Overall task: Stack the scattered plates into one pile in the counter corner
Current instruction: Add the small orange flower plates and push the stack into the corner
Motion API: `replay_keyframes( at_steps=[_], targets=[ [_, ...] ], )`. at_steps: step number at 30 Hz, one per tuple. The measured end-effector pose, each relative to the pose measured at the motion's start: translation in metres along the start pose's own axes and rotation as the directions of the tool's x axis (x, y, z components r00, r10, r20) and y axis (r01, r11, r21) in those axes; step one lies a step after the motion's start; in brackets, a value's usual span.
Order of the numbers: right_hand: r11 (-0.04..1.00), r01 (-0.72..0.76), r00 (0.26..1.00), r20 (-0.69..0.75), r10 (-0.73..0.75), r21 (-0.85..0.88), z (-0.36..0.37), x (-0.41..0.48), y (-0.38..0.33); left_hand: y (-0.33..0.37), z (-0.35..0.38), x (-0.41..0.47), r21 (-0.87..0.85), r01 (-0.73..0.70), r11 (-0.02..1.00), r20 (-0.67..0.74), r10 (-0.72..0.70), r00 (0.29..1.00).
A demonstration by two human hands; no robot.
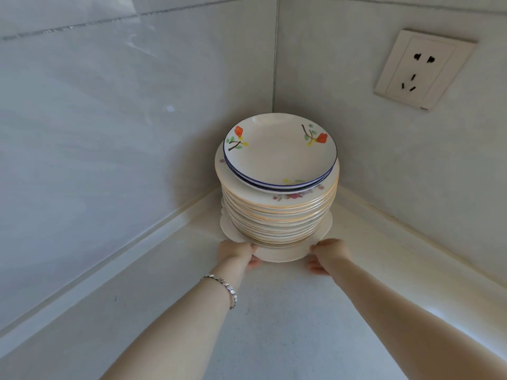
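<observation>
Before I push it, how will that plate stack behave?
Probably heavy: the plate stack holds many plates. The blue-rimmed plates on top are smaller and may slide. Left hand and right hand grip only the bottom plate; jerks could tip it.

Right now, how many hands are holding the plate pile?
2. The left hand grips the bottom plate at its near-left rim; the right hand grips its near-right rim. Neither is hidden.

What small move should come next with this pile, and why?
Probably a slow push of the pile a little deeper into the corner. The left hand and right hand pinch the near rim of the bottom plate, bare counter shows between pile and walls, and the pile is tall.
</observation>
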State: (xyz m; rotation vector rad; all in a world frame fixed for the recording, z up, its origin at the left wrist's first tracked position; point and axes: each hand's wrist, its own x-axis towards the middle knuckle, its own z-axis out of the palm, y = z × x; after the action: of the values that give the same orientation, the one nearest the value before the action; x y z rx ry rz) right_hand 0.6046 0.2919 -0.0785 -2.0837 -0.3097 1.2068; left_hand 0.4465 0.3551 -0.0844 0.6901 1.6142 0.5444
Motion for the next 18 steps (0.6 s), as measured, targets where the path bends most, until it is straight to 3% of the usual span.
replay_keyframes(
  at_steps=[2,4,6,8,10,13,18],
  targets=[
    [0.976,0.065,0.995,-0.064,-0.08,-0.21,-0.01,-0.011,-0.001,0.007,-0.012,-0.002,0.292,-0.101,0.951,-0.094,0.133,0.987],
    [0.946,0.16,0.969,-0.139,-0.205,-0.281,-0.026,-0.026,-0.014,0.026,-0.025,-0.011,0.416,-0.25,0.874,-0.185,0.351,0.918],
    [0.934,0.295,0.924,-0.187,-0.332,-0.201,-0.042,-0.038,-0.041,0.058,-0.037,-0.023,0.265,-0.446,0.855,-0.23,0.505,0.832],
    [0.907,0.42,0.89,-0.184,-0.418,-0.034,-0.051,-0.043,-0.076,0.096,-0.041,-0.031,0.136,-0.591,0.795,-0.186,0.606,0.773],
    [0.893,0.421,0.906,-0.112,-0.407,0.159,-0.049,-0.042,-0.107,0.124,-0.036,-0.034,0.091,-0.596,0.798,-0.077,0.602,0.794],
    [0.896,0.313,0.943,0.012,-0.334,0.316,-0.035,-0.036,-0.131,0.135,-0.024,-0.034,-0.013,-0.479,0.878,0.051,0.479,0.877],
    [0.858,0.295,0.939,0.037,-0.341,0.42,-0.029,-0.025,-0.133,0.127,-0.013,-0.024,-0.158,-0.491,0.856,0.025,0.501,0.865]
  ],
)
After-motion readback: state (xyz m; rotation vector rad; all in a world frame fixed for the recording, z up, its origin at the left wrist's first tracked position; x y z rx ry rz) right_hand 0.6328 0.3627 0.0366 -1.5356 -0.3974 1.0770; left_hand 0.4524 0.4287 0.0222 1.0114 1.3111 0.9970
